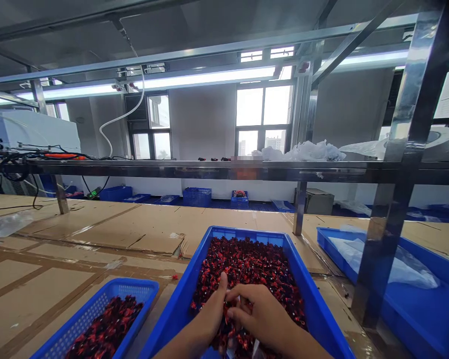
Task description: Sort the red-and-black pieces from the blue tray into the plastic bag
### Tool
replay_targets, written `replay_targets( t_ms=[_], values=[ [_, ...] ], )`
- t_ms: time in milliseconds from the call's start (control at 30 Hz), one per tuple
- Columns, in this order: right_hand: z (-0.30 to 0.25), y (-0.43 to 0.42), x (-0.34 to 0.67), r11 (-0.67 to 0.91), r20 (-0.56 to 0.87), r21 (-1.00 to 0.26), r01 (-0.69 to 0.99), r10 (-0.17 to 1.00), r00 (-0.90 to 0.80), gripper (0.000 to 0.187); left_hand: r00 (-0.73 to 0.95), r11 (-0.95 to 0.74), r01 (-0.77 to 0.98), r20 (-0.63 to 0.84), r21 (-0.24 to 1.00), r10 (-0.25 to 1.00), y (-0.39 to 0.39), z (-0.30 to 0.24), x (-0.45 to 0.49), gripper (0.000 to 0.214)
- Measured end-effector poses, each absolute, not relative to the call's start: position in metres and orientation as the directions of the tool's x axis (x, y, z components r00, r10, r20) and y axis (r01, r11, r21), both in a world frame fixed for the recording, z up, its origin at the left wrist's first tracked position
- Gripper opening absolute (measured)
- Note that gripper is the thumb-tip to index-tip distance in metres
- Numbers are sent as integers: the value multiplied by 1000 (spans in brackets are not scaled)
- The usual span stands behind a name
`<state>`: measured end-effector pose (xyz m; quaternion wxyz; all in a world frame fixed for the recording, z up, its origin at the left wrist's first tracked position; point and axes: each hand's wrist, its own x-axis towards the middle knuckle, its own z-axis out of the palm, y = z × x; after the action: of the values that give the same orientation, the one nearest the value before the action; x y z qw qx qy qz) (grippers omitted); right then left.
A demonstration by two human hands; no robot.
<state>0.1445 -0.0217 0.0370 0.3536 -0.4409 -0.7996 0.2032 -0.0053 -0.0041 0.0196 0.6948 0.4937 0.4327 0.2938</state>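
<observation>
Close by, the left hand [211, 309], thumb raised, and right hand [262, 309], fingers curled, come together over dark red pieces [247, 259] in a blue tray [316, 309], hiding what they grasp, which I cannot tell. Left of them, a cut-off basket [129, 288] of similar pieces [110, 321] sits on the cardboard-covered tabletop [52, 289]; beyond them, a blurred patch [246, 168] masks part of a steel rail [153, 171] before windows [264, 107].

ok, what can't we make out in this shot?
Head view throughout:
Whether left hand and right hand pinch anything: hidden by the hands themselves.
Shape of single red-and-black pieces: too small, crowded.
Near ends of small basket and large bin: cut off by bottom edge.
Part of right-side tray: behind metal post.
</observation>
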Motion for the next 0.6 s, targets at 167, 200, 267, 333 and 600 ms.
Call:
replay_targets(
  t_ms=[167,200,267,333,600],
  values=[
    [39,-18,150,563,474,-627,538,824,-309,17,454,447,-26,-388,894,802,-2,27,-7,70],
    [40,-18,151,572,489,-625,531,818,-304,18,469,479,-58,-400,876,788,0,29,-9,66],
    [42,-17,154,587,510,-626,513,806,-301,22,526,537,-133,-400,833,751,2,30,-12,58],
    [42,-16,157,595,526,-631,497,800,-289,27,570,567,-202,-374,799,731,4,30,-15,53],
    [38,-18,154,584,543,-627,515,802,-249,29,575,540,-304,-300,785,761,0,23,-17,49]
  ],
)
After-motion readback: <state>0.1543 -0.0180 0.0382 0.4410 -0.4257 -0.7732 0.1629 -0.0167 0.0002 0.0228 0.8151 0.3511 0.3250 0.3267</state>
